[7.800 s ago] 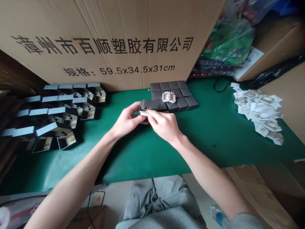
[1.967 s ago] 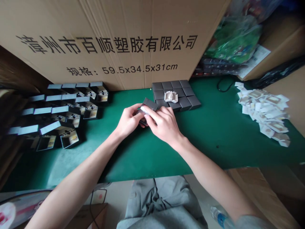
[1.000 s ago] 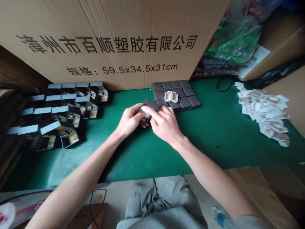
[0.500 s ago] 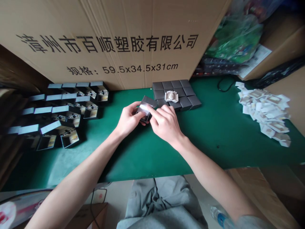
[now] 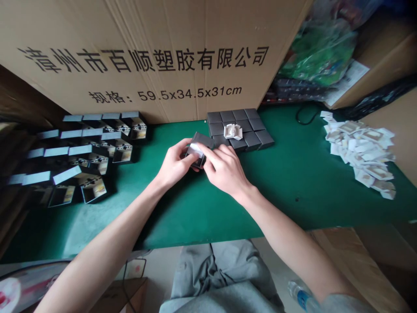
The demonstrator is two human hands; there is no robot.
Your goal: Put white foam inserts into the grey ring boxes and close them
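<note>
A small black hinged box [image 5: 204, 139] is held over the table's middle, its lid tipped up and a pale shiny surface showing inside. My left hand [image 5: 173, 165] grips it from the left, thumb across the front and fingers around the far side. From the right, my right hand [image 5: 227, 168] presses its outstretched index finger on the box, with the other fingers curled in. My fingers hide part of the box's inside. Just beyond the right hand, closed dark boxes [image 5: 252, 141] form a block, with white insert pieces [image 5: 233, 131] lying on top.
Open black boxes [image 5: 94, 190] stand in rows on the green table [image 5: 276, 191] at left. White inserts [image 5: 368, 152] are heaped at right. A large cardboard carton [image 5: 182, 26] walls off the back. Plastic bags [image 5: 321, 52] lie at back right.
The camera view has shifted slightly. My right index finger lies a little further left across the box; both hands otherwise keep their places.
</note>
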